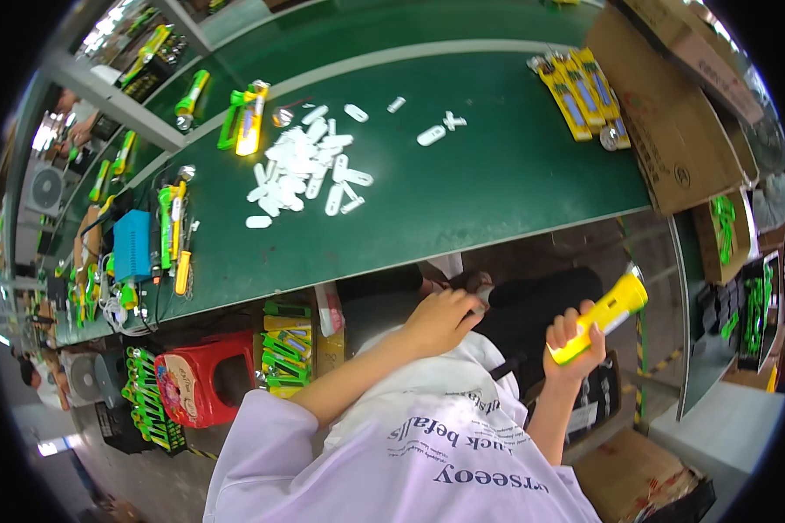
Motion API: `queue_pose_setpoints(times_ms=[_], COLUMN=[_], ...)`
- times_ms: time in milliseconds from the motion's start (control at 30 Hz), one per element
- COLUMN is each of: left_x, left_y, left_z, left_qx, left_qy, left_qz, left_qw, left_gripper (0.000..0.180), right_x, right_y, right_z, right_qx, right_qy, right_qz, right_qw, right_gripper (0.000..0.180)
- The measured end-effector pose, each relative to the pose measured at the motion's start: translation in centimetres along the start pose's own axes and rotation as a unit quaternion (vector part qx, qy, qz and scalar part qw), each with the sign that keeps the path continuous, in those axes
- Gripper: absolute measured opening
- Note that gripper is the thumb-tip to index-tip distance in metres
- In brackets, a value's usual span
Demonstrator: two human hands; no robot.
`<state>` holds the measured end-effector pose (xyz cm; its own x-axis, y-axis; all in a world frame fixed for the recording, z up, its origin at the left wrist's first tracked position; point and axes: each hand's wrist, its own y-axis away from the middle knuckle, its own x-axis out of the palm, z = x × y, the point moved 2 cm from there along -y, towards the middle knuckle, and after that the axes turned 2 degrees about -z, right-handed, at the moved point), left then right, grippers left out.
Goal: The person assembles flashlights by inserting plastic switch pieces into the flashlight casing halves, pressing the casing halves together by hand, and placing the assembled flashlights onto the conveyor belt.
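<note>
My right hand (576, 346) is wrapped around a yellow flashlight (609, 312) with a green tail end. The flashlight is tilted, its wide head up and to the right, beyond the table's front edge. My left hand (447, 321) lies palm down over my lap, fingers bent. At its fingertips is a small shiny piece (481, 292), partly hidden, whose kind I cannot make out. On the green table ahead lies a heap of white oblong plastic pieces (296, 166), a few of them scattered to the right.
Yellow flashlight bodies (577, 91) lie beside a cardboard box (672, 113) at the right. At the left are a blue box (132, 246), a yellow-handled screwdriver (182, 272) and cables. A red stool (202, 379) and crates of green and yellow parts (286, 344) stand below the table.
</note>
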<state>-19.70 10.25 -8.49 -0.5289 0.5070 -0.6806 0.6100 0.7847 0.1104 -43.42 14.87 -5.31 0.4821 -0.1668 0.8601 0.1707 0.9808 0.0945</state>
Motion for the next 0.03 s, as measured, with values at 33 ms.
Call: queue_pose_setpoints(times_ms=[33], left_x=[-0.55], left_y=[-0.06], left_z=[0.05], left_qx=[-0.001], left_qy=[-0.005], left_qz=[-0.014], left_qw=[1.000], left_gripper=[0.036], right_x=[-1.25], right_y=[-0.05], right_z=[0.74], right_qx=[-0.012], right_qy=[0.009], right_qz=[0.009], right_qw=[1.000], right_gripper=[0.031])
